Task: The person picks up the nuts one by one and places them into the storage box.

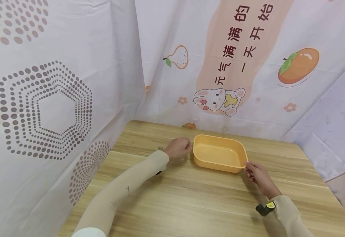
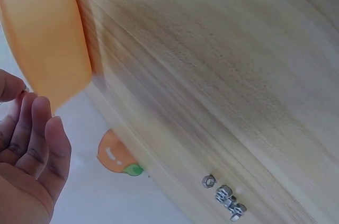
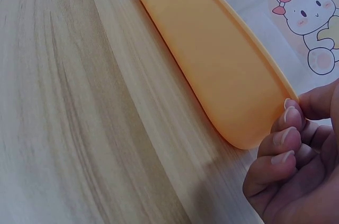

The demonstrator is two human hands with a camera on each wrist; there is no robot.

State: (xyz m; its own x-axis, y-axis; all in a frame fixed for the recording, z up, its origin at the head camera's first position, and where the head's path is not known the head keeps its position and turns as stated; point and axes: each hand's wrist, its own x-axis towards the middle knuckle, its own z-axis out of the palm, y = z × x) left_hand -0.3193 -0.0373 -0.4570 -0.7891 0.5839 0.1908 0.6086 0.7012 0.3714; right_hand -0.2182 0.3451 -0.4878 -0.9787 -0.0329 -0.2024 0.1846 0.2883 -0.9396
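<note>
1. An orange tray (image 1: pixel 219 156) stood upright toward the 12 o'clock side of the wood-grain tabletop (image 1: pixel 178 204), its long sides running roughly from 10 to 4 o'clock.
2. The left hand (image 1: pixel 178 148) was at the tray's 9 o'clock end, thumb and forefinger pinching the rim (image 1: pixel 219 138), the other fingers bent beside it.
3. The right hand (image 1: pixel 259 177) was at the 4 o'clock corner, gripping the rim between thumb and fingertips, the remaining fingers curled beneath.
4. Several small metal nuts (image 2: pixel 224 192) lay on the wood near the left hand, toward its 9 o'clock; their exact number was hard to tell.
5. Beige sleeves (image 1: pixel 142 169) covered both forearms, and a black wrist device (image 1: pixel 264 209) with a yellow tag was at the right cuff.
6. A white cloth with a printed rabbit (image 1: pixel 218 100) hung at 12 o'clock beyond the tray; a dotted cloth (image 1: pixel 57 112) hung toward 10 o'clock.
</note>
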